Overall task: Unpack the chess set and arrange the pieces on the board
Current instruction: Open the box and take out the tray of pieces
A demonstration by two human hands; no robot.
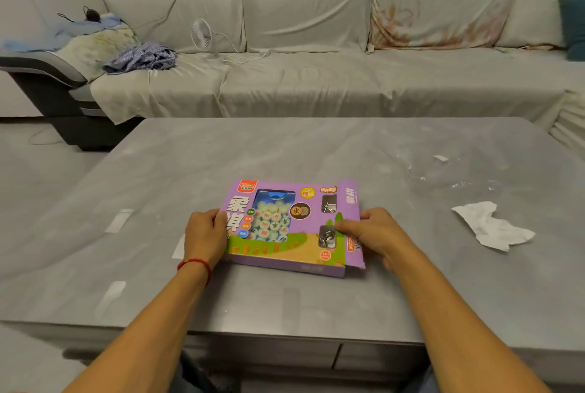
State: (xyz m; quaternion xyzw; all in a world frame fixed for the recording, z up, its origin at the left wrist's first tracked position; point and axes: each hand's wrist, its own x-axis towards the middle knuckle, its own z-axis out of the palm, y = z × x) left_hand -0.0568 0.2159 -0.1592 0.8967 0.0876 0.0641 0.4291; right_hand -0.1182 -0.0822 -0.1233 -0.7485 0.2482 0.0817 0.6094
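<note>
Both hands' fingers (pixel 218 218) gripping chess box (pixel 294 228) ends

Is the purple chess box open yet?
Partly: the chess box has its right end flap lifted, pieces inside behind the window.

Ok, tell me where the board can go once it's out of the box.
Bare patches: behind the purple box toward the sofa, and left of the left hand. Crowded right: crumpled tissue and clear plastic wrap.
</note>
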